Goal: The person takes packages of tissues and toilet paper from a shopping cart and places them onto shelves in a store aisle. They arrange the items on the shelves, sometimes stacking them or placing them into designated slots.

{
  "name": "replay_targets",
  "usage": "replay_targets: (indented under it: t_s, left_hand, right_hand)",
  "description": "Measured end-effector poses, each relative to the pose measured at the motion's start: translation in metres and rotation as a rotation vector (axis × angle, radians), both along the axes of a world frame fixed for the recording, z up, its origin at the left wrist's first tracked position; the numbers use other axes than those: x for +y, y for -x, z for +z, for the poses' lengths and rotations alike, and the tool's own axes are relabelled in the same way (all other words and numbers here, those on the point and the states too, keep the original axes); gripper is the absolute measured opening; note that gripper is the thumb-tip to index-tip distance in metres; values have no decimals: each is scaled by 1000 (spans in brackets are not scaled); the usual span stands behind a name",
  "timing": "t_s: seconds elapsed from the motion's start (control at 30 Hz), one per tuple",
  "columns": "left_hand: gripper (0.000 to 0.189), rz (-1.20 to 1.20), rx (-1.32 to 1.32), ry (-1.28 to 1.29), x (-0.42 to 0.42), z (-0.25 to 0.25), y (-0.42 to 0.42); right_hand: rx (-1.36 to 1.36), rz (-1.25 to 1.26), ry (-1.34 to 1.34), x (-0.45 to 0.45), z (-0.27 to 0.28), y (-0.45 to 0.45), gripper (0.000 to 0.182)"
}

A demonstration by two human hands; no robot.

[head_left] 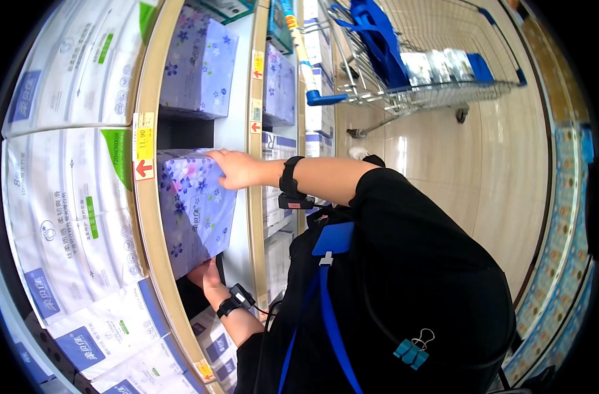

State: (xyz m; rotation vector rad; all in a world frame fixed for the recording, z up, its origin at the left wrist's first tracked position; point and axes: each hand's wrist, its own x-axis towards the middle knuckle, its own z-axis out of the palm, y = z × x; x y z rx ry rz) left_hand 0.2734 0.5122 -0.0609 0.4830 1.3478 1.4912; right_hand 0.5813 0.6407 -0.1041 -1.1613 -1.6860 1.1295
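Note:
A lilac pack of tissues with a floral print sits at a shelf opening, held between my two hands. My right hand grips its upper right edge, with the thumb and fingers over the corner. At the pack's lower end is my left hand, its fingers partly hidden behind and under the wrap. Both wrists carry black straps with small devices. Another lilac floral pack stands further along the same shelf, past a dark gap.
White tissue packs fill the shelf at left. A beige shelf rail bears price tags. At upper right, a metal shopping cart holds a blue bag and silvery-white packs. Stacked goods line the right side.

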Motion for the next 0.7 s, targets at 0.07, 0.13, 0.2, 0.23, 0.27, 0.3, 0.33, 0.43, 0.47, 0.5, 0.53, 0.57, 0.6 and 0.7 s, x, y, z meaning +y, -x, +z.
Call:
replay_targets:
  t_s: [0.07, 0.13, 0.2, 0.23, 0.27, 0.3, 0.33, 0.43, 0.47, 0.5, 0.53, 0.57, 0.6, 0.7]
  left_hand:
    - [58, -45, 13, 13, -1, -6, 17]
    - [58, -74, 10, 9, 2, -5, 8]
    - [57, -140, 2, -20, 4, -5, -4]
    - [56, -171, -3, -39, 4, -4, -11]
    - [55, -205, 2, -55, 5, -3, -15]
    - [55, -236, -1, -74, 7, -4, -24]
    - [53, -236, 47, -54, 8, 0, -35]
    - [53, -296, 57, -34, 18, -2, -45]
    - [53, -294, 84, -25, 22, -3, -50]
    - [53, -295, 111, -11, 24, -1, -59]
    - [53, -296, 139, 4, 29, 0, -66]
    - [53, -293, 143, 7, 34, 0, -69]
    - [53, -290, 143, 17, 38, -2, -72]
    - [53, -295, 147, 31, 48, 1, -86]
  right_hand:
    - [12, -37, 23, -11, -2, 3, 70]
    - [35, -82, 36, -9, -10, 5, 70]
    - [69, -103, 66, 0, -18, 2, 69]
    - [81, -109, 74, 6, -20, -1, 69]
    - [85, -148, 66, 11, -21, -1, 66]
    - [81, -165, 75, 16, -21, -6, 65]
    - [77, -181, 84, 21, -19, -12, 64]
    - [84, -272, 82, 32, -9, -25, 60]
    - [79, -267, 129, 36, -3, -33, 59]
    - [75, -266, 184, 38, 3, -42, 58]
    - [88, -285, 75, 46, -5, -44, 56]
    - [114, -284, 100, 51, -4, -48, 55]
    - [136, -285, 132, 50, 2, -55, 54]
    - [143, -319, 120, 67, -8, -63, 45]
